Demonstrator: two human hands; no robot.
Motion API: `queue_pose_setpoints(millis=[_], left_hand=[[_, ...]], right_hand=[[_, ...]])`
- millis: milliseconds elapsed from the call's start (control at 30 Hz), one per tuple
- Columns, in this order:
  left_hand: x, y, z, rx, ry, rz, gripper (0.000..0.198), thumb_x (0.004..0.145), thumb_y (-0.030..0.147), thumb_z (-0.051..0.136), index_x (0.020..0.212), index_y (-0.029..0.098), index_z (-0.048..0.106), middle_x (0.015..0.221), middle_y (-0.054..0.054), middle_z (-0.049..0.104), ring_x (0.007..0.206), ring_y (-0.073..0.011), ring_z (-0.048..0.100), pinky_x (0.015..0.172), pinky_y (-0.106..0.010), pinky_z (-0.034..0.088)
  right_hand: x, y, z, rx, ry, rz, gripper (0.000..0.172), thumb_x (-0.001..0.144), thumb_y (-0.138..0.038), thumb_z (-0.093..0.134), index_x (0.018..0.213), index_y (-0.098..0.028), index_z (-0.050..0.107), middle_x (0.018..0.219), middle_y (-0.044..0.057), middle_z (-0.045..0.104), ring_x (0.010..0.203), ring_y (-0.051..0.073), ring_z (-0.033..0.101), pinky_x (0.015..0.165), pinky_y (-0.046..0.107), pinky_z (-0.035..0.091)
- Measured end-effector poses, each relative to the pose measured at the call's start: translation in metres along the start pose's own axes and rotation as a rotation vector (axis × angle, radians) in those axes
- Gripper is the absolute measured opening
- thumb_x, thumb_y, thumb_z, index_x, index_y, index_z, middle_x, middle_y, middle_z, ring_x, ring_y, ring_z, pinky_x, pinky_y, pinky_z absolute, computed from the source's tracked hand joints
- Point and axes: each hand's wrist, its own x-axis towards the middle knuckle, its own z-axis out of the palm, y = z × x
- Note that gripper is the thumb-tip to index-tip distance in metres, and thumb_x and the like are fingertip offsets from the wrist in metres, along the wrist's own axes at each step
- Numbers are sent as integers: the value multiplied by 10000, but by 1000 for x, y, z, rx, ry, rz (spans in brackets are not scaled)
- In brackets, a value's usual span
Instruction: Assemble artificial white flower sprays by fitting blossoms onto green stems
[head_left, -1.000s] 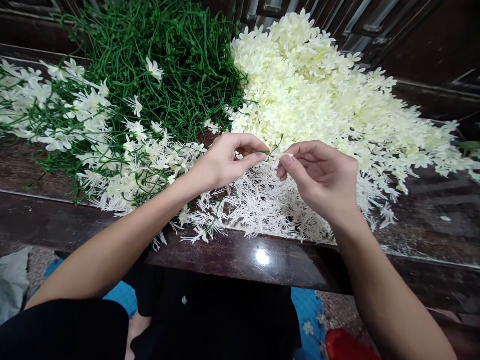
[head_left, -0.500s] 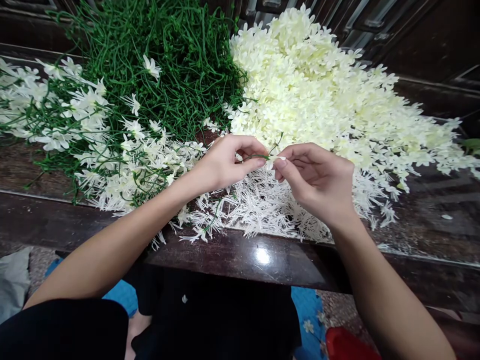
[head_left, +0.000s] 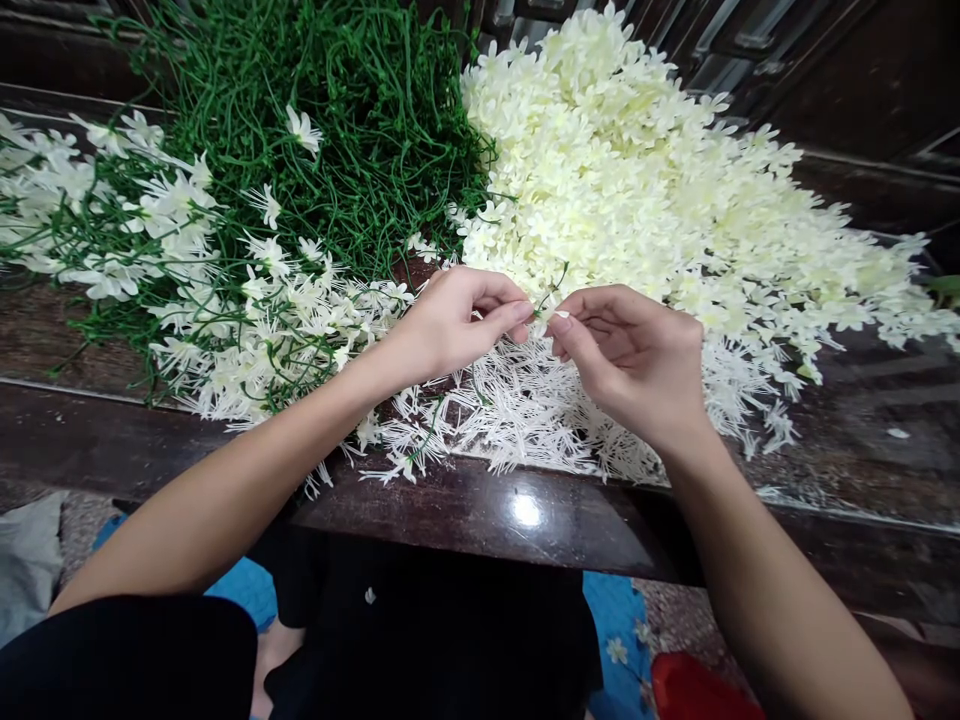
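Your L hand (head_left: 450,325) pinches thin green stem (head_left: 553,285); R hand (head_left: 637,360) pinches small white flower piece (head_left: 553,316) at stem tip, above white stamen heap (head_left: 540,410). Cream petal pile (head_left: 660,190) just behind. Bare table (head_left: 487,515) edge strip nr you.

tabletop (head_left: 525,515): dark wood, glossy, polished
stems (head_left: 352,130): green plastic, smooth
petals (head_left: 637,190): cream cloth, matt

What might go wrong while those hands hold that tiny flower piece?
The small white flower piece pinched between the left hand and right hand might slip and vanish among the white pieces lying right below. The thin green stem between the fingertips might also bend.
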Motion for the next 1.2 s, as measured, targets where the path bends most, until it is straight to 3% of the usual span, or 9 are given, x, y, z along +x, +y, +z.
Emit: queue_pose_setpoints(millis=[233,467,767,1033,1200], left_hand=[[-2,4,2,1,-2,-32,216,962,220,614,810,136,742,811,-80,790,704,-135,679,643,-279,501],[-3,2,3,8,0,-10,214,956,220,597,808,140,728,798,-79,791,634,-114,633,569,-264,453],[-4,1,6,45,8,52,189,940,188,581,807,147,709,773,-57,786,563,-91,558,525,-250,393],[-5,-2,9,51,10,96,186,938,107,543,806,145,669,726,-32,758,537,-72,558,491,-220,358],[-6,-3,10,26,11,103,190,955,114,532,817,149,658,744,-46,768,578,-83,617,514,-220,409]], right_hand=[[-1,0,0,-15,6,-10,134,909,-110,742,932,-243,735,756,-14,726,590,141,675,584,308,618],[-1,2,2,62,-1,-31,202,893,-51,746,929,-249,762,806,-24,755,629,125,700,610,276,627],[-2,0,3,91,8,18,160,888,-87,763,908,-246,760,769,-16,732,631,143,704,626,304,641],[-1,2,4,25,1,-96,178,891,-44,718,908,-221,732,760,-9,730,597,125,674,518,262,563],[-1,5,6,-32,19,-145,162,916,-53,690,922,-214,702,748,-9,702,563,114,639,484,248,516]])
